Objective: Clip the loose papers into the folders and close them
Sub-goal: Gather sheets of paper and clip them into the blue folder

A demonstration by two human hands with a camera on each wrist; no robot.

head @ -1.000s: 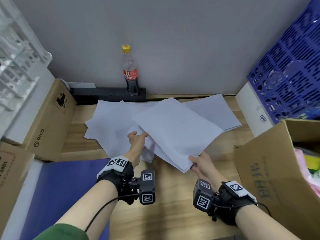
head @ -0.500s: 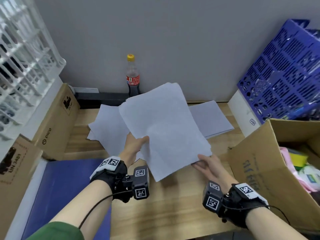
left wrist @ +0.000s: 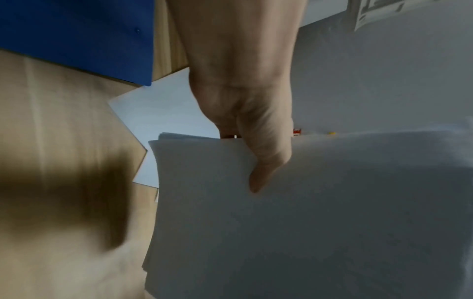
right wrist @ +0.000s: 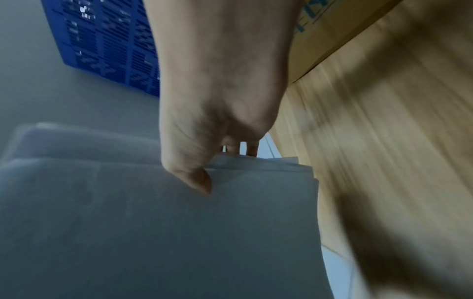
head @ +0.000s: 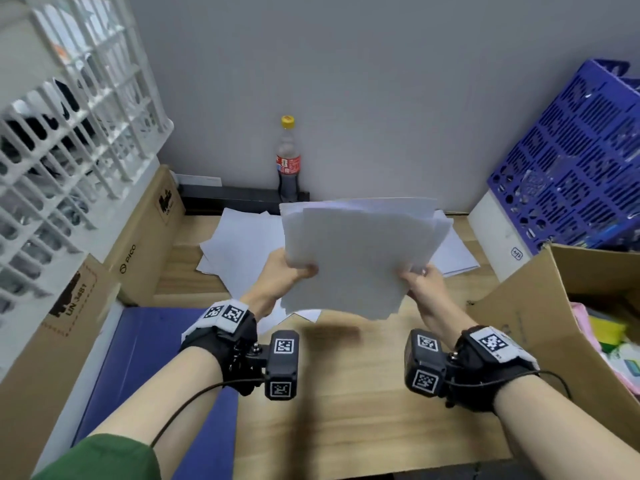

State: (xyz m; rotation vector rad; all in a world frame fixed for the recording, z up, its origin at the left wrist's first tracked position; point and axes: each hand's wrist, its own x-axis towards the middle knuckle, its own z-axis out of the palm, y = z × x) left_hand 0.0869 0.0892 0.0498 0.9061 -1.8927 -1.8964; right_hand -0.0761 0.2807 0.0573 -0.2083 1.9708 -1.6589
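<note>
A stack of white papers [head: 356, 258] is held upright above the wooden desk [head: 346, 393], its lower edge off the surface. My left hand [head: 291, 271] pinches the stack's left edge, thumb on the near face [left wrist: 258, 182]. On the other side my right hand [head: 420, 280] pinches the right edge the same way, thumb in front [right wrist: 199, 184] and fingers behind. More loose sheets [head: 242, 251] lie spread on the desk behind. A blue folder [head: 156, 358] lies shut at the near left, partly under my left forearm.
A cola bottle [head: 288, 161] stands at the back wall. Cardboard boxes [head: 138, 244] and a white crate [head: 69, 133] line the left side. A blue crate [head: 581, 161] and an open cardboard box [head: 540, 327] flank the right.
Both hands have raised the gathered sheets from lying tilted on the desk to standing upright, and the right hand has shifted from the bottom corner to the right edge.
</note>
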